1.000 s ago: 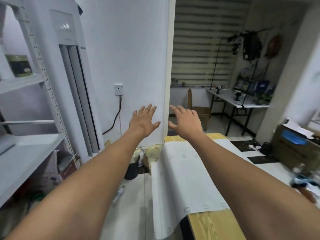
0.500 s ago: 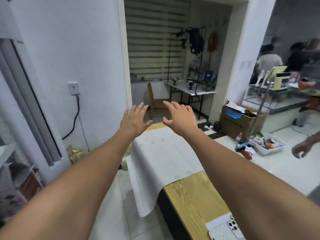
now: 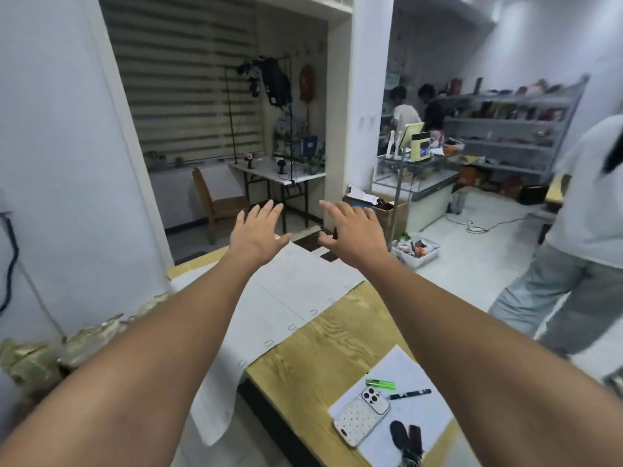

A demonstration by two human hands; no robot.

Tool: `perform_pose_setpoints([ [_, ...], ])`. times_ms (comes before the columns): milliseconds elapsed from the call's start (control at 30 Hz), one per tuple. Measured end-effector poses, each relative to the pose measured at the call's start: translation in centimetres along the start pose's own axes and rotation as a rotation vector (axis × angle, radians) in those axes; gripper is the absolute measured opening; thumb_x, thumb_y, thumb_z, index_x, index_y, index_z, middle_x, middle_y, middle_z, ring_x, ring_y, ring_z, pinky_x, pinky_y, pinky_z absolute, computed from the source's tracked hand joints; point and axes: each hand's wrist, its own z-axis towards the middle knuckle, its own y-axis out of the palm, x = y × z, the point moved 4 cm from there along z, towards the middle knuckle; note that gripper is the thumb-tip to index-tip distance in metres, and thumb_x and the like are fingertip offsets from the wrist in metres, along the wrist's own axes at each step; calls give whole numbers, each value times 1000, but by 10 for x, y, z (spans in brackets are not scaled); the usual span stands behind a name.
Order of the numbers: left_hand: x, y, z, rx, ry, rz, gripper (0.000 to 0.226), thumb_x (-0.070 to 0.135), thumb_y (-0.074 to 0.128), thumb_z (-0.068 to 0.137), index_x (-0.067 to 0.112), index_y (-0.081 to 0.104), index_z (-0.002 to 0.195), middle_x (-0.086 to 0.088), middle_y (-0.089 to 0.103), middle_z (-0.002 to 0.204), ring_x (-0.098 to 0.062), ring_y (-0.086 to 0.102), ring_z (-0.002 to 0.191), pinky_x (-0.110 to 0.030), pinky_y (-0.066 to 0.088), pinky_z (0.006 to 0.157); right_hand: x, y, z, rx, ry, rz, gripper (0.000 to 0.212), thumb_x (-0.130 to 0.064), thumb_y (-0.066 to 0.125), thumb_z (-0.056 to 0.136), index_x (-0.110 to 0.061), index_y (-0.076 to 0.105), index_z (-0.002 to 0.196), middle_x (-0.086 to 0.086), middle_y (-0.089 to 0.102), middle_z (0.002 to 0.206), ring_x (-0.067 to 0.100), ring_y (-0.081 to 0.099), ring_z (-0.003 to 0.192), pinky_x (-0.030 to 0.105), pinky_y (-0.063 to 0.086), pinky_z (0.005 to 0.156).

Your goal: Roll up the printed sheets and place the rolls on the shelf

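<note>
Sheet: large white printed paper sheet (image 3: 286, 298) lies flat on the yellow wood-grain table (image 3: 337, 345), left edge drooping over; light, floppy, crease-prone

Hands: left hand (image 3: 258, 232) and right hand (image 3: 354, 235) spread wide above its far end, holding nothing

Grip: probably 2 far corners

Small shop — stocked shelves (image 3: 509, 129), glass counter (image 3: 414, 176).

Bare table (image 3: 340, 345) lies open between printed sheet (image 3: 286, 294) and phone (image 3: 361, 417).

matt white paper sheet (image 3: 286, 298), grained yellow wooden table (image 3: 337, 345), glossy dotted phone case (image 3: 362, 416), smooth floor tiles (image 3: 465, 271)
</note>
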Motion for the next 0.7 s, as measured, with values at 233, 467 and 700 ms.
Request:
perform_pose_setpoints([
  [233,80,30,33,-31,72,11,64,47,37,93,24,9,146,3,9,155,-20,8,140,-41,4,114,85,10,-14,-32,69,-21,63,-49,43,90,-31,20,146,2,35,147,27,38,129,43,21,110],
  [467,157,61,76,-32,20,25,64,47,38,93,24,10,146,2,9,154,-20,9,140,-42,4,114,182,31,-8,-39,39,-17,64,-49,41,91,-31,18,147,2,34,148,27,37,129,43,21,110],
  [700,262,98,118,-24,42,-20,65,46,39,93,25,10,146,3,10,154,-19,9,140,-41,5,114,294,62,-9,-111,49,9,63,-49,39,92,-31,17,148,3,31,150,27,33,133,44,20,110],
])
